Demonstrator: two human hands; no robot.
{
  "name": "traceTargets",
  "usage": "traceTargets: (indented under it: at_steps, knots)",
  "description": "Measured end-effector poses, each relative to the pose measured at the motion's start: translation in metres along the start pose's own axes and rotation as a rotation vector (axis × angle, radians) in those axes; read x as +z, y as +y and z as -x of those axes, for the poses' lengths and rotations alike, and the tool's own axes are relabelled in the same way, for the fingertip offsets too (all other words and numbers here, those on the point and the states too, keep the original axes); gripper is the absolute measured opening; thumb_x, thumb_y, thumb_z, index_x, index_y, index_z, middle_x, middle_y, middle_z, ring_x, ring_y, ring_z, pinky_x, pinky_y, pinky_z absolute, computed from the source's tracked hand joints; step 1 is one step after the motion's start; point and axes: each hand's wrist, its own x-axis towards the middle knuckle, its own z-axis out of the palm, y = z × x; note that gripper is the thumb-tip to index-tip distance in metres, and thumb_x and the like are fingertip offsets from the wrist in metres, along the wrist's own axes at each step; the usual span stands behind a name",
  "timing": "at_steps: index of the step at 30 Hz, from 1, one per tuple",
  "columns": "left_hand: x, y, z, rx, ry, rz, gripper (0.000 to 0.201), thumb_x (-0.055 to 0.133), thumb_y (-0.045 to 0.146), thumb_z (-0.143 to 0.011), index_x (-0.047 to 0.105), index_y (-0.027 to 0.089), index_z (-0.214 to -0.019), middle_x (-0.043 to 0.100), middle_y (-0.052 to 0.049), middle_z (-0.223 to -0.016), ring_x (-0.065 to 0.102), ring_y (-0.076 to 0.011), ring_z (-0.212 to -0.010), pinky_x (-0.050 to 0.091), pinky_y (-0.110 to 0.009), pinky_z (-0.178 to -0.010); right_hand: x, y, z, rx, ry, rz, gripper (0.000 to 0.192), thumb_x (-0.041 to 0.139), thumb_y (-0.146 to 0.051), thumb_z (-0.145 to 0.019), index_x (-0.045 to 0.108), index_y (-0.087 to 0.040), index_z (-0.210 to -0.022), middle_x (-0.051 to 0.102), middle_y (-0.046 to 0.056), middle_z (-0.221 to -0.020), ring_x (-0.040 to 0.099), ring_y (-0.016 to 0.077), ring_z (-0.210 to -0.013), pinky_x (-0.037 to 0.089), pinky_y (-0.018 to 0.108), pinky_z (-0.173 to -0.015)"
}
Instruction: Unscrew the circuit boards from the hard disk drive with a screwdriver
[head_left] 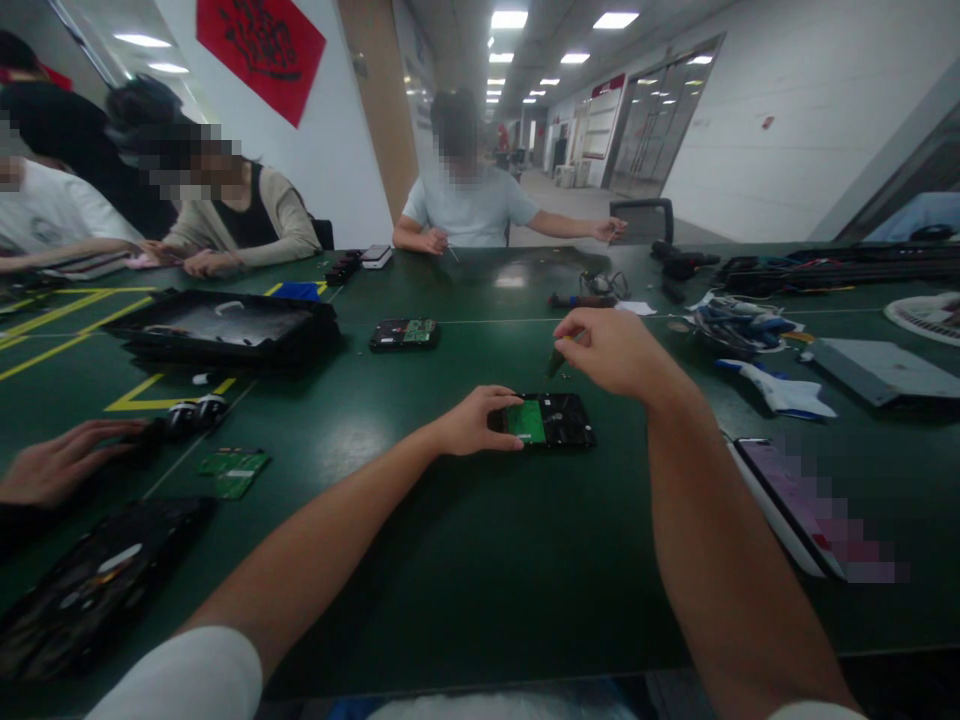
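Note:
A hard drive [570, 420] lies flat on the green table in front of me, its green circuit board facing up beside black casing. My left hand [484, 420] grips the drive's left end, thumb on the near side and fingers on the far side. Just above and beyond the drive, my right hand [600, 350] is closed in a pinch. From its fingertips a small dark green tool [555, 362] points down, apart from the drive; blur hides its exact kind. Tiny screw-like bits [566, 376] lie on the table near its lower end.
Another hard drive [405, 334] lies farther back. To the left are black trays [225, 330], a loose circuit board [234, 470] and another person's hand [71, 455]. A phone [802, 510], a grey metal box [885, 370] and gloves [784, 390] lie right.

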Motion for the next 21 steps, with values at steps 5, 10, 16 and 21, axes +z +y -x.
traceTargets:
  at_steps: [5, 10, 16, 21]
  knots:
    - [0.0010, -0.0017, 0.0002, -0.001, 0.013, 0.003, 0.090, 0.079, 0.068, -0.073, 0.054, 0.028, -0.150, 0.048, -0.011, -0.155, 0.041, -0.0366, -0.145, 0.034, -0.054, -0.121, 0.0041, -0.0023, -0.0010, 0.000, -0.007, -0.010, 0.023, 0.060, -0.014, -0.088, 0.076, -0.018, -0.103, 0.077, 0.005, -0.081, 0.072, 0.0234, -0.082, 0.051, 0.035, -0.084]
    - [0.0006, -0.0010, -0.0008, 0.005, 0.015, 0.011, 0.089, 0.079, 0.067, -0.073, 0.055, 0.027, -0.149, 0.049, -0.012, -0.154, 0.041, -0.0371, -0.144, 0.034, -0.055, -0.120, 0.0092, -0.0029, -0.0020, -0.017, 0.021, -0.031, 0.023, 0.059, -0.015, -0.089, 0.074, -0.018, -0.106, 0.078, 0.007, -0.093, 0.072, 0.0229, -0.083, 0.051, 0.037, -0.087]
    - [0.0015, -0.0015, -0.0014, 0.010, 0.021, 0.024, 0.089, 0.081, 0.066, -0.072, 0.056, 0.028, -0.148, 0.049, -0.012, -0.153, 0.042, -0.0362, -0.144, 0.034, -0.054, -0.121, 0.0074, -0.0033, -0.0003, -0.037, 0.023, -0.016, 0.018, 0.062, -0.016, -0.087, 0.074, -0.019, -0.100, 0.077, 0.008, -0.096, 0.071, 0.0236, -0.084, 0.051, 0.037, -0.086]
    - [0.0018, -0.0016, -0.0009, 0.006, 0.025, 0.048, 0.088, 0.082, 0.064, -0.072, 0.056, 0.030, -0.148, 0.049, -0.011, -0.154, 0.041, -0.0366, -0.144, 0.034, -0.055, -0.120, 0.0039, -0.0038, 0.0005, -0.031, 0.018, 0.005, 0.018, 0.062, -0.017, -0.088, 0.075, -0.018, -0.101, 0.077, 0.008, -0.095, 0.071, 0.0237, -0.086, 0.050, 0.035, -0.084]
